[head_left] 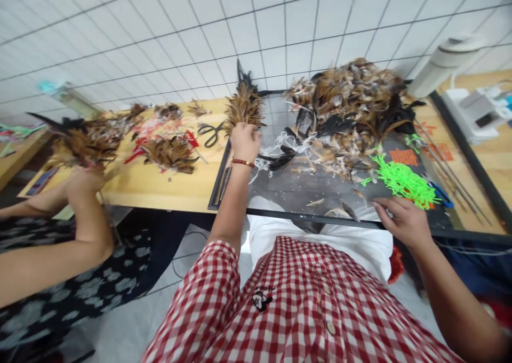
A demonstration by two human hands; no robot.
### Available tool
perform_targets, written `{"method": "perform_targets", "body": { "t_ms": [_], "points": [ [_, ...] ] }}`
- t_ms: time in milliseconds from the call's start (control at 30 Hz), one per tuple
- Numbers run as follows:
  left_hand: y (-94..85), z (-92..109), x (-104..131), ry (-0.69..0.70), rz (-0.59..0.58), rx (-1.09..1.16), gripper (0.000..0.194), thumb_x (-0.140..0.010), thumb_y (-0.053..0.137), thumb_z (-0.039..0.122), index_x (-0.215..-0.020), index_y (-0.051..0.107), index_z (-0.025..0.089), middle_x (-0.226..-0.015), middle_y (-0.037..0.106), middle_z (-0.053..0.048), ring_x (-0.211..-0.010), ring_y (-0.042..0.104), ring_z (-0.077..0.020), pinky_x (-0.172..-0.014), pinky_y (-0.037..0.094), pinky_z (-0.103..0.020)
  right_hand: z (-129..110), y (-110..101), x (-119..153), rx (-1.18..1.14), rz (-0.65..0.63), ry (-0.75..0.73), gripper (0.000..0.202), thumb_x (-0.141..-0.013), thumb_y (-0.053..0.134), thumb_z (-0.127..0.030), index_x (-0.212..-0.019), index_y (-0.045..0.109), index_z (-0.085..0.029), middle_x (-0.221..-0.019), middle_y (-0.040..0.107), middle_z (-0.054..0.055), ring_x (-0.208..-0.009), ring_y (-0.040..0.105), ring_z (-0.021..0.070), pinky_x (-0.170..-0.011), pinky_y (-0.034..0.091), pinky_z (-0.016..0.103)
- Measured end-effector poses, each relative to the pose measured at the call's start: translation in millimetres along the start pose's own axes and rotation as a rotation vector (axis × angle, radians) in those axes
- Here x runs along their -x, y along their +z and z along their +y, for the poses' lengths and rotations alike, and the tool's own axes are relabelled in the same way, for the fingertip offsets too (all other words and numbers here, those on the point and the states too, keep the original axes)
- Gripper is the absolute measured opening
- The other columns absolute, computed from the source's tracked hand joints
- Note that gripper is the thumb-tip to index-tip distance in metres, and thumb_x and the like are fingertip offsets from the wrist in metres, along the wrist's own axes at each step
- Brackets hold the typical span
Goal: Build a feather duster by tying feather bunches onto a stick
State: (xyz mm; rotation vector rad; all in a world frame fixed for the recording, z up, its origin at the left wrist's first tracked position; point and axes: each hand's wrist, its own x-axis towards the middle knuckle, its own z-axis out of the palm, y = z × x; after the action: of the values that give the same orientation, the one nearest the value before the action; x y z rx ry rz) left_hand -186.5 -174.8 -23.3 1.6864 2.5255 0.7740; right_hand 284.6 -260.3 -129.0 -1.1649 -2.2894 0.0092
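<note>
My left hand (245,142) reaches out to the lower end of a feather bundle (243,104), brown with a dark pointed tip. Its fingers are curled against the feathers and partly hidden by them. At the table's front edge, my right hand (404,219) rests with fingers loosely stretched and nothing visible in it. Just beyond that hand lies a heap of bright green plastic ties (406,182). Between my hands, white strings (290,142) lie among black feathers (332,124). A big pile of brown feathers (356,96) fills the back of the dark tray (276,187).
On the left, a co-worker's hands (86,179) hold another feather bundle (82,144). Black scissors (211,134) and a smaller feather clump (170,152) lie on the yellow board (176,187). Thin metal rods (456,176), a white bottle (444,64) and a power strip (472,115) are on the right.
</note>
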Motion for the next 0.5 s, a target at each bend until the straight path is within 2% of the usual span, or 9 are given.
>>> {"method": "perform_targets", "body": {
  "t_ms": [33,100,167,200,267,300,367,433,500],
  "points": [
    [3.8,17,1,0.076,-0.111,0.03,0.027,-0.092,0.062,0.032,-0.111,0.078,0.022,-0.123,0.07,-0.013,-0.124,0.06,-0.0297,-0.108,0.044,-0.041,-1,-1,1,0.011,0.025,0.001,0.015,-0.095,0.065,-0.03,-0.092,0.076,-0.019,-0.084,0.077,0.008,-0.076,0.072,0.0214,-0.071,0.055,0.032],
    [10.7,45,1,0.103,-0.303,0.041,0.02,-0.087,0.069,0.032,-0.098,0.081,0.02,-0.108,0.075,-0.014,-0.116,0.065,-0.031,-0.102,0.046,-0.041,-5,-4,1,-0.004,0.083,0.021,0.016,-0.095,0.065,-0.029,-0.09,0.076,-0.019,-0.08,0.077,0.007,-0.073,0.072,0.02,-0.071,0.056,0.031],
    [17.2,61,3,0.112,-0.446,0.045,0.022,-0.079,0.078,0.036,-0.093,0.081,0.019,-0.103,0.075,-0.014,-0.112,0.067,-0.0332,-0.1,0.047,-0.042,-13,-11,-5,-0.059,0.132,0.074,0.017,-0.095,0.063,-0.03,-0.09,0.076,-0.02,-0.078,0.076,0.005,-0.071,0.071,0.0186,-0.07,0.056,0.031],
    [20.7,65,5,0.134,-0.481,0.039,0.029,-0.074,0.083,0.038,-0.095,0.08,0.018,-0.105,0.075,-0.015,-0.114,0.065,-0.0352,-0.102,0.046,-0.044,-18,-16,-12,-0.093,0.131,0.097,0.017,-0.095,0.062,-0.03,-0.091,0.076,-0.02,-0.08,0.075,0.005,-0.071,0.071,0.0184,-0.071,0.056,0.031],
    [28.8,67,12,0.21,-0.487,-0.005,0.045,-0.065,0.089,0.043,-0.101,0.079,0.018,-0.114,0.073,-0.016,-0.123,0.059,-0.0403,-0.109,0.041,-0.051,-31,-23,-37,-0.16,0.059,0.087,0.019,-0.096,0.061,-0.032,-0.095,0.077,-0.022,-0.084,0.076,0.006,-0.075,0.071,0.0188,-0.074,0.056,0.033],
    [32.9,68,16,0.231,-0.438,-0.058,0.047,-0.064,0.09,0.043,-0.102,0.078,0.018,-0.12,0.071,-0.018,-0.129,0.053,-0.0429,-0.113,0.036,-0.056,-37,-26,-54,-0.186,-0.006,0.044,0.02,-0.096,0.06,-0.034,-0.096,0.077,-0.023,-0.087,0.077,0.007,-0.079,0.072,0.0196,-0.076,0.056,0.034],
    [38.8,68,21,0.254,-0.403,-0.14,0.03,-0.072,0.084,0.034,-0.098,0.078,0.019,-0.122,0.07,-0.018,-0.132,0.05,-0.0427,-0.117,0.027,-0.062,-45,-25,-95,-0.235,-0.122,-0.083,0.023,-0.097,0.058,-0.036,-0.097,0.078,-0.023,-0.091,0.077,0.008,-0.086,0.071,0.0211,-0.082,0.054,0.036],
    [38.5,66,19,0.238,-0.392,-0.158,0.016,-0.083,0.071,0.026,-0.096,0.078,0.02,-0.121,0.071,-0.017,-0.128,0.053,-0.0391,-0.116,0.029,-0.059,-47,-19,-139,-0.271,-0.195,-0.167,0.028,-0.099,0.054,-0.038,-0.099,0.077,-0.022,-0.092,0.076,0.008,-0.087,0.069,0.0212,-0.083,0.052,0.036],
    [31.0,61,12,0.202,-0.402,-0.123,0.02,-0.089,0.061,0.023,-0.098,0.079,0.021,-0.117,0.073,-0.014,-0.121,0.058,-0.035,-0.109,0.038,-0.051,-48,-7,-181,-0.279,-0.244,-0.201,0.033,-0.1,0.05,-0.039,-0.102,0.076,-0.02,-0.091,0.073,0.008,-0.088,0.066,0.0211,-0.083,0.05,0.036]
  ]
}}
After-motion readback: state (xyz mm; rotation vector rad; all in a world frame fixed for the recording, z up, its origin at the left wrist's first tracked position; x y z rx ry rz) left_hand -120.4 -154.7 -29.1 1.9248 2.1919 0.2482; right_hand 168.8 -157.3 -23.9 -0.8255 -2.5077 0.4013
